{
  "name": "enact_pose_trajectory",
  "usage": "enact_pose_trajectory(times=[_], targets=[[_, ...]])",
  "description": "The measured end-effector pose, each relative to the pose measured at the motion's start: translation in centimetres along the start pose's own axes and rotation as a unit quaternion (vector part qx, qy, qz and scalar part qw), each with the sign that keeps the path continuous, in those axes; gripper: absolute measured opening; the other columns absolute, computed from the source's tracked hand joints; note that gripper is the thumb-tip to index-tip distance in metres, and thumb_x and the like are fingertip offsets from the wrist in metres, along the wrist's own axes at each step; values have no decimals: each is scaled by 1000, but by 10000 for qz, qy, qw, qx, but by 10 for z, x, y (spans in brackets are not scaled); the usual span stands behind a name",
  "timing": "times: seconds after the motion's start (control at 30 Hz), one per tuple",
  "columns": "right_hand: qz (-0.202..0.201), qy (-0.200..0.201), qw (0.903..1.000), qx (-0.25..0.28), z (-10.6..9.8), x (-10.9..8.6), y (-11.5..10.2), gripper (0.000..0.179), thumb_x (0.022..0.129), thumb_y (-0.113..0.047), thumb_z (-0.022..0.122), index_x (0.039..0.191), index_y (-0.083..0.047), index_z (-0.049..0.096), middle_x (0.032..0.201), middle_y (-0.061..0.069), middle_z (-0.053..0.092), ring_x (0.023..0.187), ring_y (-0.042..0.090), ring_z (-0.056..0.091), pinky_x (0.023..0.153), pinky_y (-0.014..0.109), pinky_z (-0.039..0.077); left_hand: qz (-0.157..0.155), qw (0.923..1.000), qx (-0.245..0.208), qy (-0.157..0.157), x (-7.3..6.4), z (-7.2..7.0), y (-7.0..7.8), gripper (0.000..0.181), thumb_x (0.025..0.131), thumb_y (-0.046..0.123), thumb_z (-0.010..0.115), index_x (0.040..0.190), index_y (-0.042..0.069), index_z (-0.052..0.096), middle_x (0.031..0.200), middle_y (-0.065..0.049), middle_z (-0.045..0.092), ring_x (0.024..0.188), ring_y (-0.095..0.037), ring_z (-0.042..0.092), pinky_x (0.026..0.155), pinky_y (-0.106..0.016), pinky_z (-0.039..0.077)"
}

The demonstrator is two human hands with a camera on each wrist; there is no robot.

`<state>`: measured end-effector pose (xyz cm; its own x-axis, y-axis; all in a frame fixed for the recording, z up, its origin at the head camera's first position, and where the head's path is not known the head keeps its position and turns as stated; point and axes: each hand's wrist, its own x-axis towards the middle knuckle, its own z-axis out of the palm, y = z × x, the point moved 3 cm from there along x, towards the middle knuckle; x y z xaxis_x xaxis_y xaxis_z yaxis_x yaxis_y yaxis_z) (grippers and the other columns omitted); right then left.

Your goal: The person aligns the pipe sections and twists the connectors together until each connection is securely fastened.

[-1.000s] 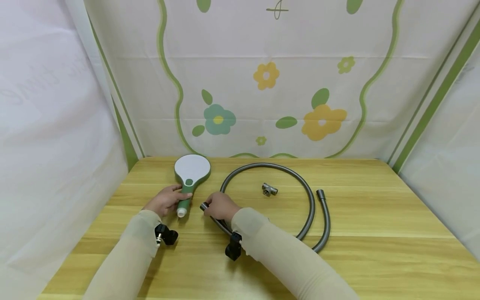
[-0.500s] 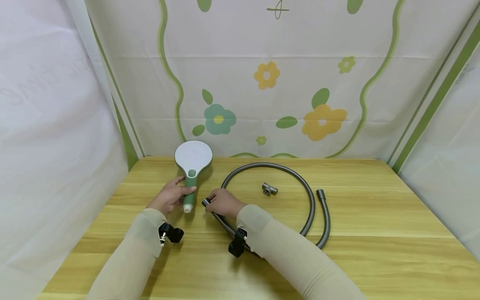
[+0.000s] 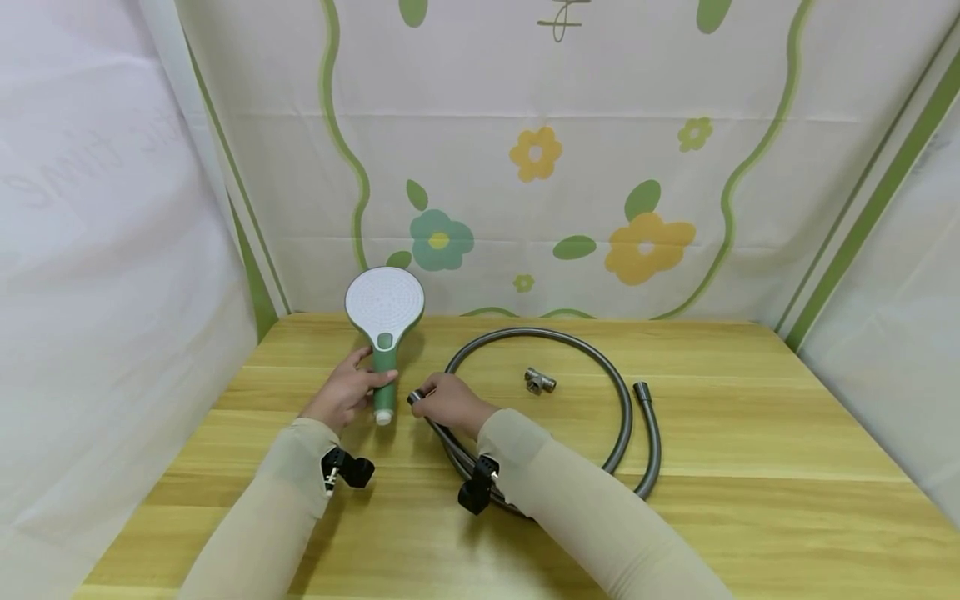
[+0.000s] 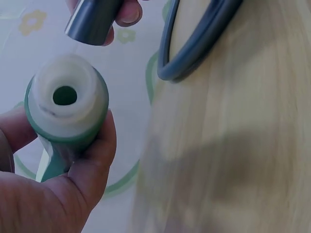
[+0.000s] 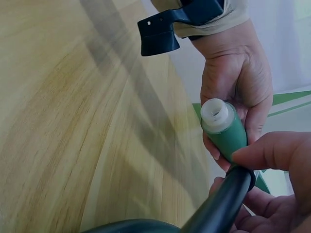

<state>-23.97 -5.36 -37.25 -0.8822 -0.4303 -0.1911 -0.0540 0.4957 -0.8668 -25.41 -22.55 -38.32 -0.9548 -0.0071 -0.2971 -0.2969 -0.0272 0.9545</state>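
Note:
A shower head [image 3: 385, 302] with a white face and green handle is gripped round its handle by my left hand [image 3: 347, 393]. Its white hollow connector [image 4: 67, 94] points toward me, with a bare opening. My right hand [image 3: 454, 402] pinches one end of a grey shower hose [image 3: 621, 417] just behind its dark end fitting [image 4: 92, 22]. In the left wrist view that fitting hangs close to the connector, apart from it. The shower head's face is out of sight in both wrist views.
Inside the hose loop a small metal tee fitting [image 3: 539, 381] lies on the wooden table [image 3: 750, 417]. The hose's other end [image 3: 642, 392] rests to the right. A flowered cloth [image 3: 480, 167] hangs behind the table.
My left hand has raised the shower head off the table and tilted it up, shifting slightly right. My right hand has lifted the hose end a little; the tee fitting stayed put.

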Motion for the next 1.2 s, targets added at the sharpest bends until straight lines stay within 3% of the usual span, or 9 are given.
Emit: enact_pose_trajectory(times=[0.33,0.73,1.2], targets=[[-165,-41,9977,655,-5,-1,2,32,85,-6,71,114,3,61,100,9,63,87,19,59,77,33,52,201,9994,-283,-7,-8,4,13,88,94,2,60,157,16,0,153,-25,25,122,-34,42,103,-46,37],[-233,-199,9965,782,-17,-16,1,30,87,-14,72,115,-5,64,97,5,62,89,18,58,80,36,49,431,9977,-529,-9,-10,12,18,83,95,-1,55,157,15,3,153,-25,25,123,-34,43,101,-45,38],[-418,-156,9952,873,-32,-26,9,31,87,-13,72,116,-4,64,98,6,63,88,16,56,80,32,49,579,9936,-974,35,-11,32,28,85,94,-5,54,156,15,1,155,-23,23,131,-39,37,108,-49,34]])
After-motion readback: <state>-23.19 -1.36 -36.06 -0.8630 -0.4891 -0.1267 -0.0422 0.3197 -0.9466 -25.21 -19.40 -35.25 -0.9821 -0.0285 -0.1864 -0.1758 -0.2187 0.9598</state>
